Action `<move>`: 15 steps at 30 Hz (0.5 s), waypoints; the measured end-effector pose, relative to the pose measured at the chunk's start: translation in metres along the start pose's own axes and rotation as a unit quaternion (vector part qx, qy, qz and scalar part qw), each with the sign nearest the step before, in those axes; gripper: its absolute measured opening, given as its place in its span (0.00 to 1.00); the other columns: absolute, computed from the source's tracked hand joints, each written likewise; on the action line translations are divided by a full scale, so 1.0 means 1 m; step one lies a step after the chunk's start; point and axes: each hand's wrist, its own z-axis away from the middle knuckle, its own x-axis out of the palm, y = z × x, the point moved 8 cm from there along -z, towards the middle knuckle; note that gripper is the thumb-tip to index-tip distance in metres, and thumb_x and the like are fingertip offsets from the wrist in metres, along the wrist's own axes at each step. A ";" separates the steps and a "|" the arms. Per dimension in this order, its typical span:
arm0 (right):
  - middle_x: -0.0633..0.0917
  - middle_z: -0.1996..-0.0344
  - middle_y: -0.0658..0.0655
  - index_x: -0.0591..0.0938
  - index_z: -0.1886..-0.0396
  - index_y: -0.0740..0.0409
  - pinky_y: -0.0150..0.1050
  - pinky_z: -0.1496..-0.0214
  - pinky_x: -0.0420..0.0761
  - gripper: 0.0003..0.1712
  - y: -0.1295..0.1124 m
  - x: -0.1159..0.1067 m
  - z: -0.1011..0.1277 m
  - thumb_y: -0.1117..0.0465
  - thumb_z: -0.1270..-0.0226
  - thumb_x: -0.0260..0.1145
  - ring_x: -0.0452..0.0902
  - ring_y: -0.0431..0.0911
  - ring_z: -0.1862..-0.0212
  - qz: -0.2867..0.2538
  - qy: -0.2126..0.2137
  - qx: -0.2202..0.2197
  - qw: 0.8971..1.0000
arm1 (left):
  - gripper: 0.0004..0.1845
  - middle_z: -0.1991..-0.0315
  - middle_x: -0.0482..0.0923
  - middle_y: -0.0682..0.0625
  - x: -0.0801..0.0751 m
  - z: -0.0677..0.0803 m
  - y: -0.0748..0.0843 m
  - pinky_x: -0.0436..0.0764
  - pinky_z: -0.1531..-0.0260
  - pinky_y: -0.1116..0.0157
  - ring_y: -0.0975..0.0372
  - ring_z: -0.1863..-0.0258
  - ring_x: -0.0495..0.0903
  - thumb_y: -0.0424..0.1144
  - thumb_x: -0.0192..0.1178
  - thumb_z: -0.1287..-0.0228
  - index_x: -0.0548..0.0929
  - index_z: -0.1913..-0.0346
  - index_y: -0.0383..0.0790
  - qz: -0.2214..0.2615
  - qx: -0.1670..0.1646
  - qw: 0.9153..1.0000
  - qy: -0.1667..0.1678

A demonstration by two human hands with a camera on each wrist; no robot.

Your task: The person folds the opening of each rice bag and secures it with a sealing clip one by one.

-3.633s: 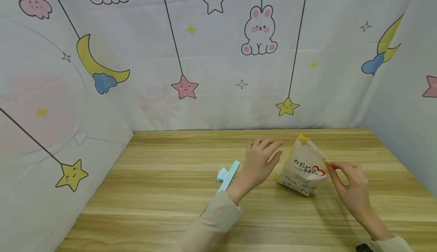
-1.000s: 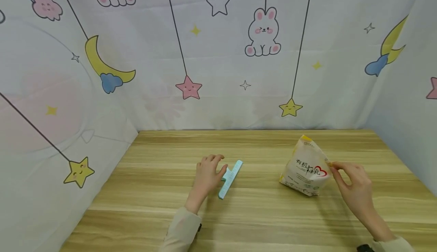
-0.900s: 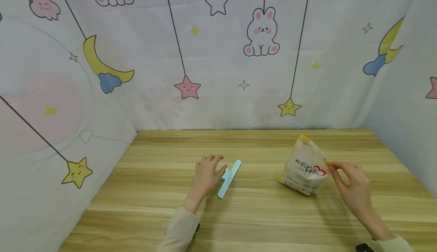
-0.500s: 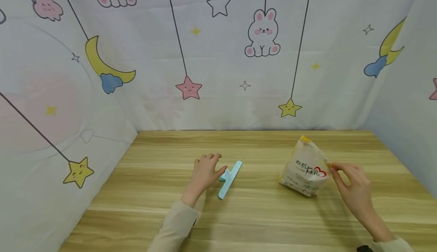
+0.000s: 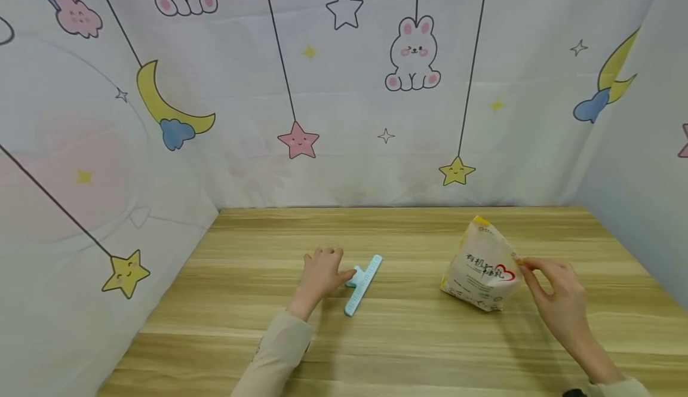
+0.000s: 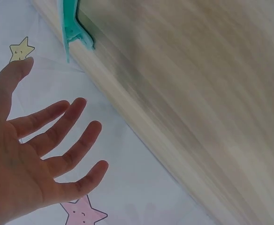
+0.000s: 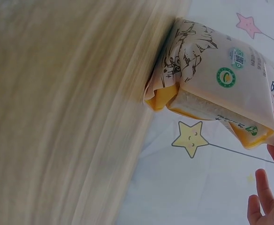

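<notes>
A mint-green bag clip (image 5: 364,286) with a long bar and a short wide handle lies on the table. Beside its handle is my left hand (image 5: 319,274), thumb pointing at it. From the left wrist, the fingers look spread and slightly bent, holding nothing, with the thumb apart from the clip (image 6: 71,28). To the right, a cream and yellow paper-like food bag (image 5: 481,268) stands tilted, printed with dark characters and a red heart. My right hand (image 5: 559,298) pinches its upper right corner between thumb and forefinger. In the right wrist view, the bag (image 7: 216,75) shows its side, and the hand (image 7: 270,201) is partly cut off.
Both things rest on a wood-grain table (image 5: 408,349). A white cloth (image 5: 344,98) printed with rabbits, stars and moons hangs behind the table and along its left side. Bare tabletop lies between the clip and the bag.
My left hand has moved left, from near the bag to beside the clip, and then lowered its thumb slightly towards the handle. My right hand still pinches the bag's corner.
</notes>
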 end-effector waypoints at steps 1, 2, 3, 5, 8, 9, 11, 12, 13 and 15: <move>0.81 0.75 0.67 0.80 0.71 0.69 0.17 0.52 0.59 0.08 0.000 0.000 0.000 0.77 0.54 0.65 0.59 0.18 0.56 0.000 -0.003 0.002 1.000 | 0.24 0.59 0.79 0.43 0.001 0.001 0.000 0.69 0.61 0.46 0.48 0.61 0.75 0.55 0.59 0.47 0.78 0.58 0.38 -0.001 -0.001 1.000 -0.002; 0.81 0.75 0.67 0.81 0.71 0.69 0.17 0.52 0.59 0.07 -0.001 0.000 0.000 0.76 0.53 0.65 0.59 0.18 0.55 -0.001 -0.004 0.002 1.000 | 0.23 0.61 0.79 0.43 0.001 0.001 0.000 0.70 0.62 0.46 0.48 0.62 0.75 0.55 0.60 0.48 0.78 0.60 0.38 -0.004 -0.001 1.000 -0.004; 0.81 0.75 0.67 0.80 0.71 0.70 0.17 0.52 0.59 0.06 -0.001 -0.001 0.000 0.75 0.51 0.64 0.59 0.18 0.55 -0.002 -0.002 0.000 1.000 | 0.22 0.62 0.80 0.43 0.002 0.001 -0.001 0.70 0.62 0.47 0.49 0.63 0.75 0.55 0.60 0.48 0.78 0.62 0.38 -0.007 -0.002 1.000 -0.006; 0.81 0.75 0.67 0.81 0.71 0.70 0.17 0.52 0.59 0.05 -0.003 -0.002 -0.001 0.75 0.50 0.64 0.60 0.19 0.56 -0.004 0.007 -0.007 1.000 | 0.21 0.63 0.80 0.42 0.002 0.002 0.000 0.70 0.63 0.46 0.49 0.64 0.75 0.55 0.61 0.49 0.77 0.65 0.39 -0.013 0.000 1.000 -0.008; 0.81 0.76 0.65 0.81 0.71 0.68 0.18 0.53 0.60 0.05 -0.004 -0.003 -0.001 0.75 0.51 0.65 0.61 0.20 0.58 -0.003 0.015 -0.012 1.000 | 0.20 0.63 0.79 0.42 0.003 0.002 -0.001 0.70 0.61 0.45 0.48 0.64 0.75 0.54 0.61 0.48 0.77 0.67 0.39 -0.016 -0.001 1.000 -0.016; 0.81 0.76 0.65 0.81 0.71 0.68 0.18 0.54 0.60 0.06 -0.004 -0.003 -0.001 0.75 0.52 0.65 0.62 0.21 0.58 -0.003 0.019 -0.014 1.000 | 0.20 0.62 0.79 0.42 0.004 0.002 -0.001 0.69 0.61 0.45 0.48 0.63 0.75 0.54 0.60 0.48 0.77 0.67 0.38 -0.016 -0.001 1.000 -0.018; 0.81 0.76 0.64 0.81 0.71 0.67 0.19 0.55 0.60 0.07 -0.004 -0.003 -0.001 0.76 0.53 0.66 0.62 0.22 0.59 -0.002 0.022 -0.016 1.000 | 0.21 0.61 0.79 0.42 0.006 0.002 -0.002 0.69 0.60 0.45 0.48 0.62 0.75 0.55 0.60 0.48 0.77 0.65 0.38 -0.020 -0.001 1.000 -0.024; 0.81 0.76 0.64 0.82 0.71 0.67 0.19 0.55 0.60 0.07 -0.004 -0.002 -0.001 0.76 0.53 0.66 0.62 0.22 0.59 -0.002 0.022 -0.016 1.000 | 0.21 0.61 0.79 0.42 0.007 0.001 -0.002 0.69 0.60 0.45 0.48 0.62 0.75 0.55 0.59 0.47 0.77 0.65 0.38 -0.022 0.000 0.999 -0.026; 0.82 0.76 0.64 0.82 0.71 0.67 0.19 0.55 0.60 0.07 -0.004 -0.003 -0.001 0.75 0.53 0.66 0.62 0.22 0.59 -0.003 0.024 -0.017 1.000 | 0.21 0.61 0.79 0.42 0.008 0.001 -0.002 0.70 0.59 0.45 0.48 0.62 0.75 0.55 0.59 0.47 0.77 0.64 0.38 -0.024 0.001 0.999 -0.028; 0.82 0.76 0.64 0.82 0.71 0.67 0.19 0.55 0.60 0.07 -0.005 -0.003 -0.001 0.76 0.54 0.66 0.62 0.21 0.59 -0.005 0.027 -0.019 0.999 | 0.22 0.61 0.79 0.42 0.010 0.001 -0.001 0.70 0.60 0.46 0.48 0.62 0.75 0.56 0.59 0.47 0.77 0.62 0.38 -0.030 0.002 0.999 -0.031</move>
